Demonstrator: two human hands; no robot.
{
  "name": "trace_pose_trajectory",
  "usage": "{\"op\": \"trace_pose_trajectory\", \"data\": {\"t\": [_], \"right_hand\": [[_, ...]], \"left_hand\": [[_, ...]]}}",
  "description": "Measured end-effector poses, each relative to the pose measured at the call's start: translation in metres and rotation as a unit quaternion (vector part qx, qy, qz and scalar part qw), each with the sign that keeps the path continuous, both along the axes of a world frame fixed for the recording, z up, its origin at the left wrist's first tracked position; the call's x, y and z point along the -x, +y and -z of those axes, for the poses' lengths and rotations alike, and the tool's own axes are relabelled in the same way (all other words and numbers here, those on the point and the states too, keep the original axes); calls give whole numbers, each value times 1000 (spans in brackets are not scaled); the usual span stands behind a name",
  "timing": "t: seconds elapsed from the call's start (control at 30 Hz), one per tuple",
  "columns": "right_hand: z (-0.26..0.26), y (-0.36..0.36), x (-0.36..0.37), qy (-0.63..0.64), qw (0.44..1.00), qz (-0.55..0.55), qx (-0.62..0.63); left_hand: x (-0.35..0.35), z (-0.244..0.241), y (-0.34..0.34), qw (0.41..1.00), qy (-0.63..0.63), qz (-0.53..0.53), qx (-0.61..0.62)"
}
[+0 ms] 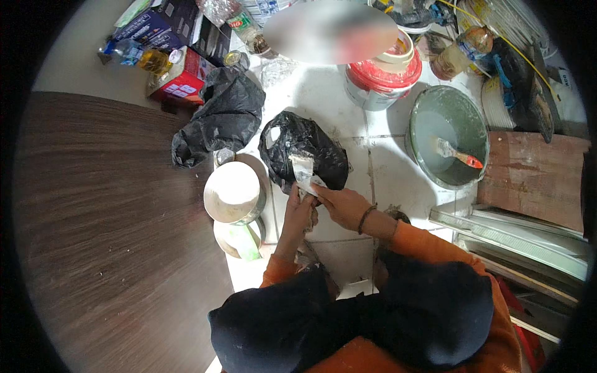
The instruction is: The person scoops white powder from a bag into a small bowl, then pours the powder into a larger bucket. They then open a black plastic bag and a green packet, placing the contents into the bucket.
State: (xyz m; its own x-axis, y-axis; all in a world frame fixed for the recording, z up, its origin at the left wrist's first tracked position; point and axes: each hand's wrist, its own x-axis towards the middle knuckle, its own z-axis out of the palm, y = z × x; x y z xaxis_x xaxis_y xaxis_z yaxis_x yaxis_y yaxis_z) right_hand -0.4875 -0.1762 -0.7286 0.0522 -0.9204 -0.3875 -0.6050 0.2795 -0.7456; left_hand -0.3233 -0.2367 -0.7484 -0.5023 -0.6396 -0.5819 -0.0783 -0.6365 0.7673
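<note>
My left hand point(297, 213) grips the handle of a flat, whitish-coated hand tool point(303, 168); whether it is a putty knife or a brush I cannot tell. Beside it, my right hand point(347, 207) pinches a small white flat piece point(319, 182) against the tool's lower part. Both hands meet in front of a crumpled black plastic bag point(329, 149), with the tool's wide end over it. Pale smears mark the bag. My fingers hide much of the handle.
A round basin point(419, 156) at right holds cloudy water and a paintbrush point(459, 153). A red-lidded bucket point(382, 91) stands farther back. To the left are a white tub point(232, 192), another black bag point(228, 114) and a red can point(184, 77). Metal profiles point(513, 238) lie at right.
</note>
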Motion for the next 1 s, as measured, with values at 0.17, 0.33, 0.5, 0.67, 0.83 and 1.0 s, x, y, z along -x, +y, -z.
{"op": "trace_pose_trajectory", "data": {"t": [0.17, 0.33, 0.5, 0.67, 0.83, 1.0], "right_hand": [[39, -13, -6, -8, 994, 74, 83], [18, -27, 0, -67, 996, 57, 13], [34, -17, -29, -40, 989, 69, 125], [18, -35, -10, -8, 998, -56, 31], [12, -45, 2, -66, 994, 65, 55], [-6, -29, -15, -81, 995, 24, 44]], "left_hand": [[18, -7, 23, 993, -109, 13, 49], [7, 2, 20, 991, -110, 21, 70], [-5, 20, 16, 984, -123, 24, 126], [5, -1, 14, 978, -174, 41, 102], [9, -19, 19, 988, -116, 32, 95], [3, -12, 6, 980, -182, 31, 78]]}}
